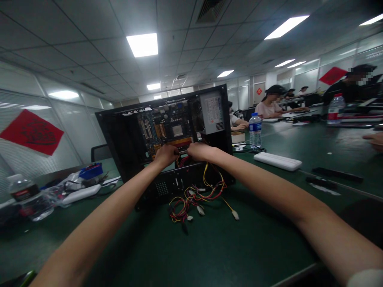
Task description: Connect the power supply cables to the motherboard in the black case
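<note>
An open black computer case (pixel 119 135) stands on the green table (pixel 209 247), its motherboard (pixel 164 127) and grey power supply (pixel 212 112) facing me. Both my arms reach into it. My left hand (pixel 166 154) is closed at the board's lower edge. My right hand (pixel 200 151) is closed right beside it, almost touching. What the fingers grip is hidden; red cables show between the hands. A bundle of yellow, red and black power cables (pixel 197 197) spills out of the case onto the table in front.
A white keyboard (pixel 277 161) and a water bottle (pixel 255 130) lie right of the case. Another bottle (pixel 28 197), a white strip (pixel 81 193) and a blue item (pixel 90 171) sit at left. People work at the far right; another person's hand (pixel 374 140) rests there.
</note>
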Demonstrator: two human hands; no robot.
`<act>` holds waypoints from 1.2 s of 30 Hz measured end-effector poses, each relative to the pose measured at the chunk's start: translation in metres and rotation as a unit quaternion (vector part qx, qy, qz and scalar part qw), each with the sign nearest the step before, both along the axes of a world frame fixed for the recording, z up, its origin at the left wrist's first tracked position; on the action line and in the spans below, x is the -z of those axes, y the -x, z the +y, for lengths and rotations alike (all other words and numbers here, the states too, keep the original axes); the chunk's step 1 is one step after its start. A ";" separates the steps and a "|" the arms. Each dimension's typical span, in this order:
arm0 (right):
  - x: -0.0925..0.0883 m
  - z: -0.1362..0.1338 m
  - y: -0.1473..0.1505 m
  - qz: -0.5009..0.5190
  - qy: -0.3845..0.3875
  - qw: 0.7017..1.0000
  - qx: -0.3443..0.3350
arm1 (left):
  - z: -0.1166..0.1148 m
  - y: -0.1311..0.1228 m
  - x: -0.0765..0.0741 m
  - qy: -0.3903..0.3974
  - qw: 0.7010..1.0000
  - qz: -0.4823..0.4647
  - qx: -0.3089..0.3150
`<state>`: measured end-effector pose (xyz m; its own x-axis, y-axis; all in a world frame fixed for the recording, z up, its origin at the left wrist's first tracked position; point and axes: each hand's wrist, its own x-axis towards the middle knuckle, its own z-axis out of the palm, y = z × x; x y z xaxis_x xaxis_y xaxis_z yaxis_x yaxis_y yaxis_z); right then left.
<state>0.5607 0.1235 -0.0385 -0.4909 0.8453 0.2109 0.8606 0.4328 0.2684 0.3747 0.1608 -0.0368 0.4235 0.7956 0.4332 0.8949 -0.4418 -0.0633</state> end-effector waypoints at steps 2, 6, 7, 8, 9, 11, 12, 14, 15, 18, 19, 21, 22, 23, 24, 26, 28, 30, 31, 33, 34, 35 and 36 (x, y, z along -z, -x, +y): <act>0.001 0.003 0.000 0.001 -0.004 1.000 0.000 | 0.001 0.000 0.000 -0.004 1.000 0.005 -0.001; 0.004 0.009 0.000 0.005 -0.011 1.000 -0.007 | 0.003 -0.002 -0.001 -0.012 0.999 0.033 -0.008; 0.005 0.009 0.000 0.007 -0.012 1.000 -0.009 | 0.003 -0.002 -0.001 -0.015 0.999 0.043 -0.009; 0.005 0.010 0.000 0.009 -0.013 1.000 -0.011 | 0.003 -0.002 -0.001 -0.019 0.998 0.052 -0.010; 0.006 0.010 0.000 0.011 -0.014 1.000 -0.012 | 0.003 -0.003 -0.001 -0.024 0.998 0.060 -0.010; 0.006 0.009 0.001 0.015 -0.015 1.000 -0.016 | 0.001 -0.003 -0.001 -0.031 0.997 0.073 -0.011; 0.006 0.007 0.001 0.017 -0.016 1.000 -0.018 | 0.000 -0.003 -0.001 -0.032 0.996 0.078 -0.012; 0.004 0.004 0.002 0.020 -0.019 0.999 -0.024 | -0.002 -0.004 -0.001 -0.029 0.996 0.086 -0.017; 0.004 0.003 0.002 0.023 -0.023 0.999 -0.030 | -0.003 -0.005 -0.001 -0.027 0.995 0.091 -0.018; 0.002 -0.002 0.003 0.035 -0.054 0.996 -0.057 | -0.005 -0.007 -0.001 -0.028 0.994 0.105 -0.015; 0.001 -0.003 0.003 0.038 -0.068 0.995 -0.067 | -0.006 -0.007 -0.002 -0.030 0.994 0.109 -0.013; 0.001 -0.002 0.003 0.042 -0.087 0.992 -0.084 | -0.008 -0.006 -0.003 -0.033 0.993 0.114 -0.007; 0.000 -0.001 0.002 0.045 -0.092 0.990 -0.092 | -0.009 -0.005 -0.004 -0.032 0.993 0.116 -0.005; 0.000 0.001 0.002 0.049 -0.095 0.989 -0.099 | -0.009 -0.004 -0.005 -0.030 0.993 0.116 -0.005; 0.000 0.004 0.002 0.051 -0.096 0.988 -0.107 | -0.010 -0.003 -0.005 -0.027 0.993 0.116 -0.006; 0.000 0.012 0.003 0.047 -0.095 0.987 -0.124 | -0.011 0.000 -0.006 -0.020 0.993 0.115 -0.007; 0.000 0.020 0.005 0.034 -0.096 0.985 -0.141 | -0.012 0.002 -0.006 -0.017 0.994 0.112 -0.004; 0.001 0.027 0.007 0.026 -0.101 0.983 -0.150 | -0.012 0.003 -0.005 -0.017 0.994 0.109 0.001; 0.001 0.030 0.008 0.026 -0.105 0.982 -0.152 | -0.012 0.004 -0.005 -0.018 0.994 0.107 0.003; 0.003 0.033 0.009 0.029 -0.112 0.982 -0.152 | -0.012 0.004 -0.005 -0.017 0.995 0.103 0.005; 0.004 0.034 0.009 0.031 -0.115 0.981 -0.151 | -0.013 0.003 -0.005 -0.015 0.995 0.101 0.005; 0.005 0.034 0.009 0.030 -0.118 0.981 -0.149 | -0.013 0.003 -0.004 -0.014 0.995 0.100 0.005; 0.005 0.034 0.008 0.026 -0.120 0.982 -0.146 | -0.013 0.003 -0.004 -0.012 0.995 0.099 0.005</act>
